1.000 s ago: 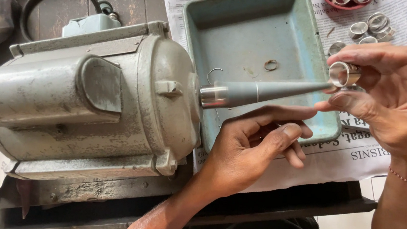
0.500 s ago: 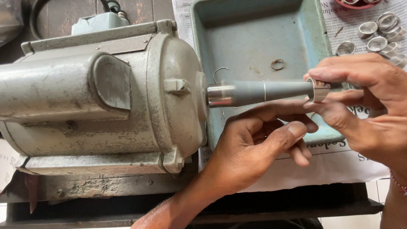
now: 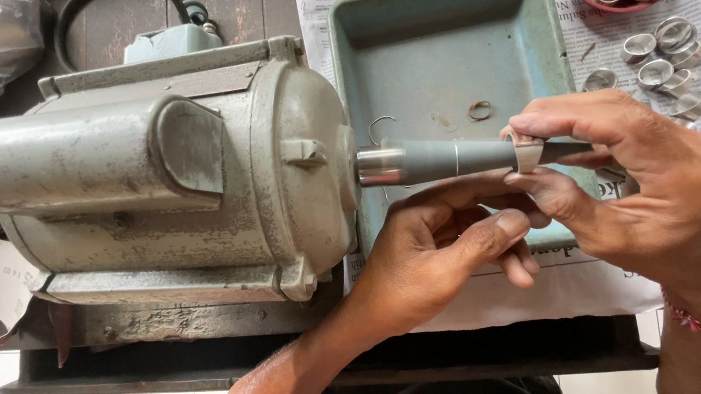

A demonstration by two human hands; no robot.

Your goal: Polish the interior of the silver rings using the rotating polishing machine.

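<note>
A ring (image 3: 527, 151) is pinched on the spindle (image 3: 448, 158) by right-hand fingers (image 3: 580, 125); the left hand (image 3: 439, 257), seemingly empty, is curled beneath. More rings (image 3: 668, 56) lie beyond.

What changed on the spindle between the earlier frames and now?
The right hand slid the small metal ring from the tip of the tapered spindle further along it toward the motor, and now pinches it there. The left hand stayed cupped under the spindle. The motor, the tray and the loose rings on the newspaper did not move.
</note>
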